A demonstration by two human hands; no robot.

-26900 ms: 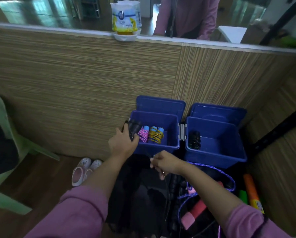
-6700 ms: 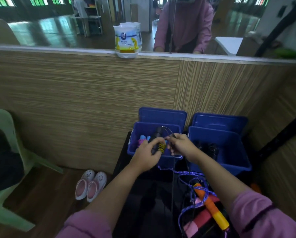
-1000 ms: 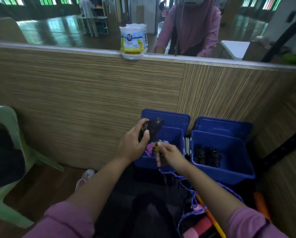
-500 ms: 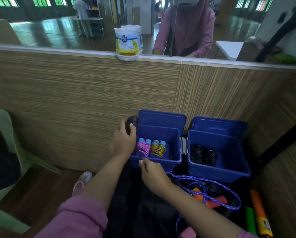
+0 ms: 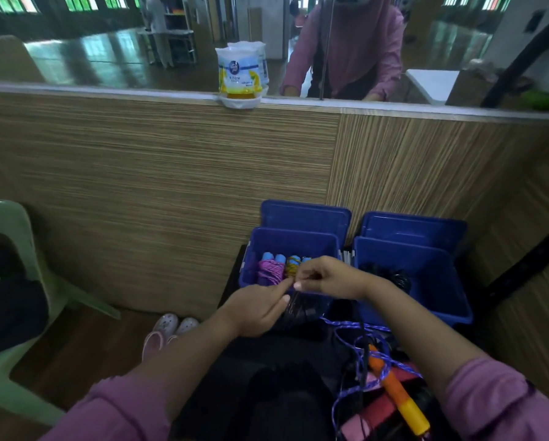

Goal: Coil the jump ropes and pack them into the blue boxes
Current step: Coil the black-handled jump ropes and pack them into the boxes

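Your left hand [image 5: 260, 308] grips a black jump rope [image 5: 298, 308] at the left blue box's [image 5: 293, 241] six-o'clock rim, handles roughly upright; your right hand [image 5: 325, 278] pinches its cord. Two coils are packed there, black ones in the right blue box [image 5: 438, 278]; the purple rope [image 5: 365, 358] at five o'clock remains.

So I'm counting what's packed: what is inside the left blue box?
The left blue box holds a pink coiled rope and a yellow one, both with blue handles. The hands cover its front right part.
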